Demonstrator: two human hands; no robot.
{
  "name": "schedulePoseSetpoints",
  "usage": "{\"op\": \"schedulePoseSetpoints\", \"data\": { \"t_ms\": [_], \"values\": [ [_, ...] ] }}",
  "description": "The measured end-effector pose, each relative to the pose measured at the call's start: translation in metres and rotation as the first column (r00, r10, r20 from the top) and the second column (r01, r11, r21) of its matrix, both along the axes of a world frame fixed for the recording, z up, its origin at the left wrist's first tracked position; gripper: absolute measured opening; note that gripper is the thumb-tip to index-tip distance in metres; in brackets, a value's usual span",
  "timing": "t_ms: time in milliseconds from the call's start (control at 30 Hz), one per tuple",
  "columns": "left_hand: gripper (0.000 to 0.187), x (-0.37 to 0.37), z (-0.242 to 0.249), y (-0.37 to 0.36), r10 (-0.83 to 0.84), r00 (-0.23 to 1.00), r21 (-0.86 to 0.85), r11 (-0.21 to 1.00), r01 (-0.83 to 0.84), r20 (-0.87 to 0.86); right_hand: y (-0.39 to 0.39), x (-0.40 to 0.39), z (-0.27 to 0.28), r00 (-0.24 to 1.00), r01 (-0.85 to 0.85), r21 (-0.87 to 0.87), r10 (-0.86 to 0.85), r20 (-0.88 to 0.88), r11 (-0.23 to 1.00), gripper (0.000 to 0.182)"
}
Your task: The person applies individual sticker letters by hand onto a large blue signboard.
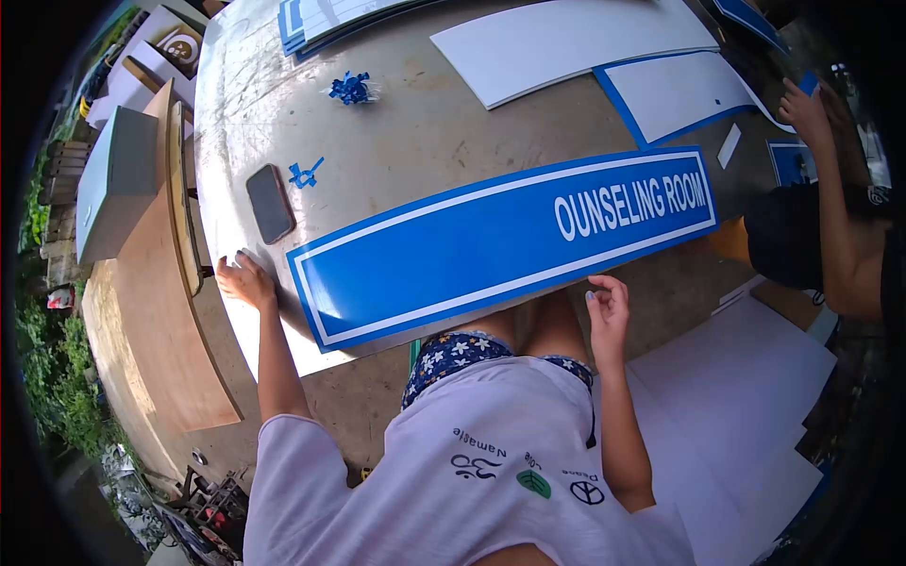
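A long blue sign [434, 250] with a white border lies face up on the table, its white letters reading "OUNSELING ROOM" toward the right end. Just off the sign's left end, my left hand [247, 281] rests on the tabletop, fingers apart and holding nothing. My right hand [610, 316] is raised by the sign's lower edge, fingers loosely bent and thumb apart, with nothing visible in it. A dark phone [271, 205] lies beyond my left hand. Near it are blue scraps [304, 174], and farther back sits a clump of blue peelings [351, 89].
White panels [566, 42] and a blue-edged white sheet [675, 94] lie at the table's back right. More boards [340, 14] are stacked at the far edge. A co-worker's hand [805, 111] holds something blue at right. Large white sheets [717, 396] lie below right.
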State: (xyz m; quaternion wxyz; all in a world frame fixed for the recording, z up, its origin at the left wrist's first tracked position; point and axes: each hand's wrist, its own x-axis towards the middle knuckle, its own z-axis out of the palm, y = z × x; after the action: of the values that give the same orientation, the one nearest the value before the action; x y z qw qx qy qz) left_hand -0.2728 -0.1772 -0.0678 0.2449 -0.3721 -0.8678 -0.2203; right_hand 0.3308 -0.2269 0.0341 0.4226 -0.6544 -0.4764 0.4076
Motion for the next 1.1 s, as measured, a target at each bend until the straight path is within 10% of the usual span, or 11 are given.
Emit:
{"op": "schedulePoseSetpoints", "data": {
  "t_ms": [500, 933, 1000, 1100],
  "values": [
    [0.067, -0.013, 0.016, -0.006, -0.044, 0.984, -0.254, 0.963, 0.088, 0.175, 0.111, -0.065, -0.056, 0.910, 0.106, 0.198, -0.176, 0.375, 0.974, 0.016],
    [0.061, -0.002, 0.019, -0.003, -0.038, 0.756, -0.032, 0.996, 0.077, 0.653, 0.108, -0.070, -0.077, 0.853, 0.057, 0.265, -0.185, 0.488, 0.963, 0.018],
    [0.063, 0.001, 0.025, -0.003, 0.114, 0.892, -0.263, 0.965, 0.006, 0.437, 0.110, -0.072, -0.073, 0.859, 0.083, 0.248, -0.196, 0.473, 0.965, 0.019],
    [0.050, 0.008, 0.028, 0.005, -0.200, 0.979, -0.302, 0.936, 0.182, -0.029, 0.110, -0.069, -0.073, 0.852, 0.045, 0.265, -0.176, 0.493, 0.963, 0.016]
  ]
}}
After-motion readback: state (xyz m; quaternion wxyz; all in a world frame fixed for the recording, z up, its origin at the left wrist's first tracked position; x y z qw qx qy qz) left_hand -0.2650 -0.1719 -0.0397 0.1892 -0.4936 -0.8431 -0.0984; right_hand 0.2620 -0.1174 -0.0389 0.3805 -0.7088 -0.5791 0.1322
